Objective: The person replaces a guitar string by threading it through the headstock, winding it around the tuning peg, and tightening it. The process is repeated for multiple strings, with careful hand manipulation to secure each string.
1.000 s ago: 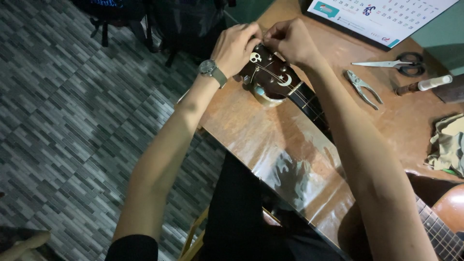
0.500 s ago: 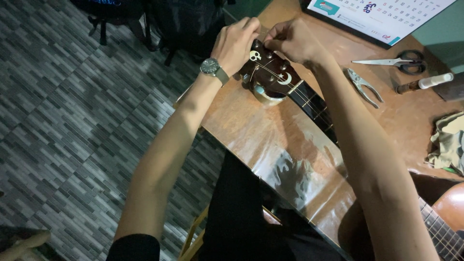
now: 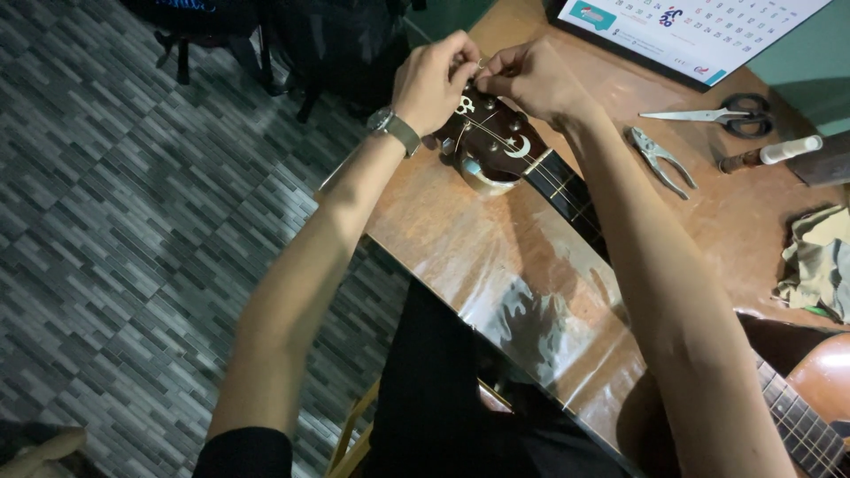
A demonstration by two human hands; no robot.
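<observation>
A guitar lies along the brown table (image 3: pixel 460 239), its dark headstock (image 3: pixel 496 146) with a moon inlay at the table's far left corner and its body (image 3: pixel 823 381) at the lower right. My left hand (image 3: pixel 434 80), with a wristwatch, pinches at the top of the headstock. My right hand (image 3: pixel 531 80) meets it from the right, fingers pinched on a thin string end at the tuning posts. The fingertips of both hands touch each other over the headstock tip.
Pliers (image 3: pixel 660 159), scissors (image 3: pixel 717 111) and a small tube (image 3: pixel 770 152) lie on the table to the right. A calendar (image 3: pixel 699 31) sits at the back, a crumpled cloth (image 3: pixel 819 261) at the right edge. Dark bags (image 3: pixel 328 44) stand on the tiled floor.
Both hands stay at the headstock tip with small finger movements. The view has shifted slightly, so the scene sits a little lower in frame.
</observation>
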